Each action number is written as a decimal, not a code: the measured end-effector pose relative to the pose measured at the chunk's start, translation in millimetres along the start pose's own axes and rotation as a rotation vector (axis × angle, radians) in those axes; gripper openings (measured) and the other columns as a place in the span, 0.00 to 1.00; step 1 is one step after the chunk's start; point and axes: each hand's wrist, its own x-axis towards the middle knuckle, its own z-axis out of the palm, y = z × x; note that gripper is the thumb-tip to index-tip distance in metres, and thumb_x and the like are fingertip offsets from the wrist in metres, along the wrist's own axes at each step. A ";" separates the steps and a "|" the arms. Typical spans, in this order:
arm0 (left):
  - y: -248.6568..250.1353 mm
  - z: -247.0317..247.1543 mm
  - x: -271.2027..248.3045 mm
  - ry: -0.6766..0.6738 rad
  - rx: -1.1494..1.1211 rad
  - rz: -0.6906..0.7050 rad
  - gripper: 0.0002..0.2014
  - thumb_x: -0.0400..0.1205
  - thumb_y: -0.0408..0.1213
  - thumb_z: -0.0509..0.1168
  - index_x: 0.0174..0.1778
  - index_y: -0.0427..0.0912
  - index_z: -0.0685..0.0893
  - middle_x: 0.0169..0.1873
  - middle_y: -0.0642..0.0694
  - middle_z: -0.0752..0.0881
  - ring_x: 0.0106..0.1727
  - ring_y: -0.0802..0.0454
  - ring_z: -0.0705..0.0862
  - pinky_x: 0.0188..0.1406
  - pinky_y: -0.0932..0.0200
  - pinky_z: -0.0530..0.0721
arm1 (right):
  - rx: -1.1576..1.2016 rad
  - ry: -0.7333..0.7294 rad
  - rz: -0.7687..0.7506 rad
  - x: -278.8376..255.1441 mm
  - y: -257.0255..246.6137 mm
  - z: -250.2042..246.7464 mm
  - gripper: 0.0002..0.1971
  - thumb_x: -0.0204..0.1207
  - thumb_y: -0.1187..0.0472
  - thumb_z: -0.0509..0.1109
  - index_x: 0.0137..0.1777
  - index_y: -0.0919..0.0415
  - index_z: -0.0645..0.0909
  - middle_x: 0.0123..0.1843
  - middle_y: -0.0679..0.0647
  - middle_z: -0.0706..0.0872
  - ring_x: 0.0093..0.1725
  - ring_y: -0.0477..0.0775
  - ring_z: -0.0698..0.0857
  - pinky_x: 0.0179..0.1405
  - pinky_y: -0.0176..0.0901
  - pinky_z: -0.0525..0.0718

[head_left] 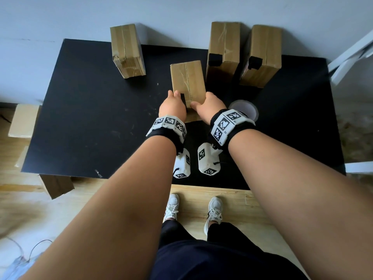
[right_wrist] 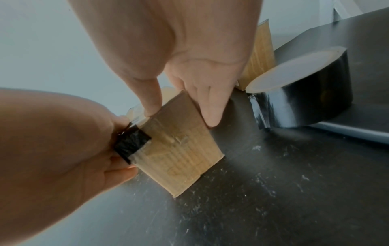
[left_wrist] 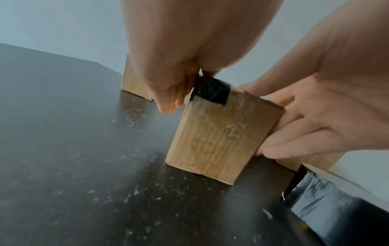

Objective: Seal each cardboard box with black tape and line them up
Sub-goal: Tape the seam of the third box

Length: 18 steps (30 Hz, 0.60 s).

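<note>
My left hand (head_left: 173, 105) presses the black tape strip (left_wrist: 211, 90) onto the upright middle box (head_left: 188, 81) on the table (head_left: 84, 110), while my right hand (head_left: 207, 107) grips its other side.

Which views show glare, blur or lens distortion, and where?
Head view: wide-angle bending stretches the forearms; the table edges splay. Left wrist view: soft motion blur on the left hand; sheen on the tape roll. Right wrist view: bright glare streaks on the roll's black side.
</note>
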 end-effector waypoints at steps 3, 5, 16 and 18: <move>-10.1 -1.4 -3.5 0.122 -0.157 0.016 0.19 0.88 0.34 0.49 0.73 0.39 0.73 0.72 0.42 0.76 0.67 0.41 0.78 0.63 0.49 0.78 | -0.022 0.016 0.017 -1.5 -1.8 0.4 0.27 0.81 0.47 0.66 0.74 0.61 0.69 0.69 0.57 0.80 0.66 0.60 0.81 0.59 0.48 0.78; -17.8 -4.0 -6.6 0.222 -0.327 -0.019 0.18 0.87 0.41 0.54 0.71 0.43 0.79 0.63 0.43 0.85 0.62 0.44 0.83 0.58 0.55 0.80 | -0.033 0.032 0.021 -3.6 -4.0 -0.1 0.27 0.81 0.47 0.66 0.74 0.62 0.69 0.70 0.58 0.80 0.67 0.60 0.81 0.57 0.47 0.78; -30.3 14.6 -35.5 0.304 -0.480 -0.013 0.18 0.84 0.43 0.63 0.69 0.44 0.81 0.63 0.45 0.86 0.63 0.49 0.83 0.59 0.61 0.79 | -0.067 0.044 0.026 -11.9 -5.6 -0.7 0.25 0.80 0.47 0.66 0.71 0.63 0.73 0.67 0.59 0.81 0.64 0.61 0.82 0.50 0.46 0.75; -30.1 13.3 -36.3 0.288 -0.458 -0.010 0.19 0.83 0.44 0.63 0.70 0.44 0.81 0.65 0.44 0.84 0.65 0.48 0.82 0.62 0.59 0.79 | -0.071 0.037 0.027 -12.5 -5.3 -1.3 0.25 0.80 0.47 0.66 0.71 0.63 0.73 0.66 0.59 0.81 0.63 0.61 0.82 0.51 0.46 0.76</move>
